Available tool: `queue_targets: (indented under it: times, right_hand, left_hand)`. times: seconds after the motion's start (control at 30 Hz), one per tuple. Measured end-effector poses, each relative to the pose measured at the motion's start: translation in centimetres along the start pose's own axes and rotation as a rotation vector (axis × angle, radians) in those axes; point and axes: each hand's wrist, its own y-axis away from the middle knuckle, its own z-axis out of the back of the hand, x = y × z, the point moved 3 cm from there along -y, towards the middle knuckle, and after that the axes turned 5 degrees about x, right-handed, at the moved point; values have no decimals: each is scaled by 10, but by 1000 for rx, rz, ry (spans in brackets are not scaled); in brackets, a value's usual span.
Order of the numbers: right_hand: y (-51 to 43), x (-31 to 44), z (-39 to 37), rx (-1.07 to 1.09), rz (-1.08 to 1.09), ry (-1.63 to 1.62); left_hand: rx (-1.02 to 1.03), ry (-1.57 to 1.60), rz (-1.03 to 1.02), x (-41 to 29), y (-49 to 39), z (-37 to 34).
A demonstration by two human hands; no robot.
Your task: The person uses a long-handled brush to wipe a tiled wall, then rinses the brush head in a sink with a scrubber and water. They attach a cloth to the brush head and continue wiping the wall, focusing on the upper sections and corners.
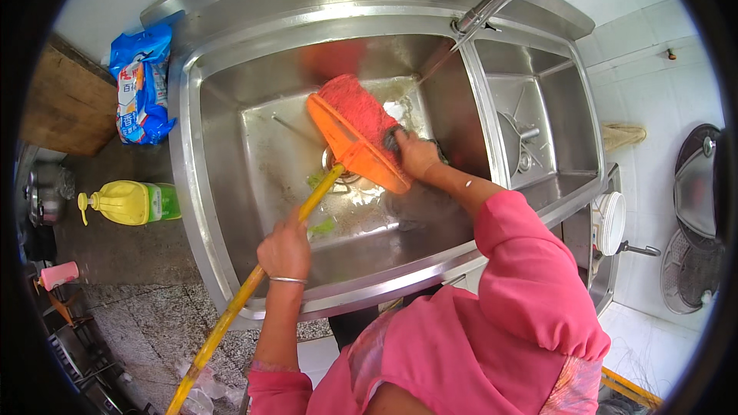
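Note:
A broom with red bristles (360,104) and an orange plastic head (357,147) lies tilted inside the large basin of a stainless steel sink (271,184). My left hand (284,249) is wrapped around its yellow handle (320,191), just over the basin's front part. At the right end of the bristles, my right hand (418,154) grips a dark, crumpled thing (394,137) and presses it to them. I cannot tell whether this is a cloth or a scrubber. Part of the drain (328,160) shows behind the head. Bits of green leaf (322,227) lie on the wet basin floor.
Above the divider, a chrome faucet (490,6) runs water into the large basin. The smaller basin (522,109) holds a round metal lid or pan (507,141). Left of the sink are a blue detergent bag (141,92) and a yellow pump bottle (124,202).

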Motion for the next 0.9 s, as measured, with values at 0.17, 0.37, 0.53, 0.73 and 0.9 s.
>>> queue_targets:
  times: [0.17,0.37,0.53,0.73,0.9]
  right_hand:
    - [-69,-51,17,-51,-280,148]
    - [-15,40,58,203,66,119]
    - [-17,-4,12,119,-15,173]
    - [-70,-18,77,76,-105,153]
    - [-14,47,120,-91,108,-43]
  left_hand:
    - [-22,-34,-20,-4,-6,-1]
    - [-91,-11,-53,-4,-2,1]
    - [-27,-93,-37,-2,-5,-7]
    - [-75,-26,-42,-5,3,12]
    - [-175,-23,58,18,51,44]
